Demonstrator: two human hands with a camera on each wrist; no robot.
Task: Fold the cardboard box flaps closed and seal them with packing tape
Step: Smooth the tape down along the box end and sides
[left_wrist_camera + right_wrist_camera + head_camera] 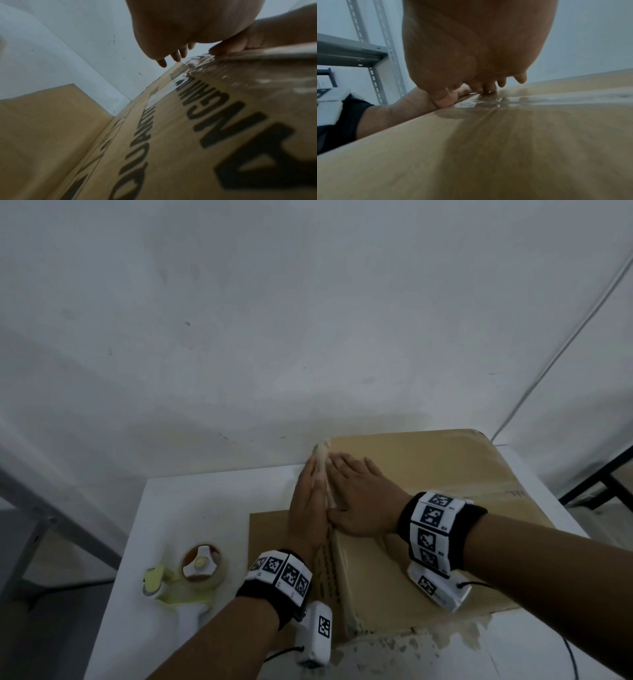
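A brown cardboard box stands on the white table, its top flaps folded shut. Clear tape runs along the top seam and over the left edge, crinkled at the corner. My left hand lies flat with straight fingers against the box's printed left side, at the upper edge. My right hand lies flat on the box top right beside it, its thumb at the edge. Both hands press the taped edge. A tape dispenser with a brown roll rests on the table to the left.
A flat cardboard sheet lies under the box's left side. The white wall is close behind the box. A grey metal shelf frame stands to the left. Torn brownish scraps lie by the box's near edge.
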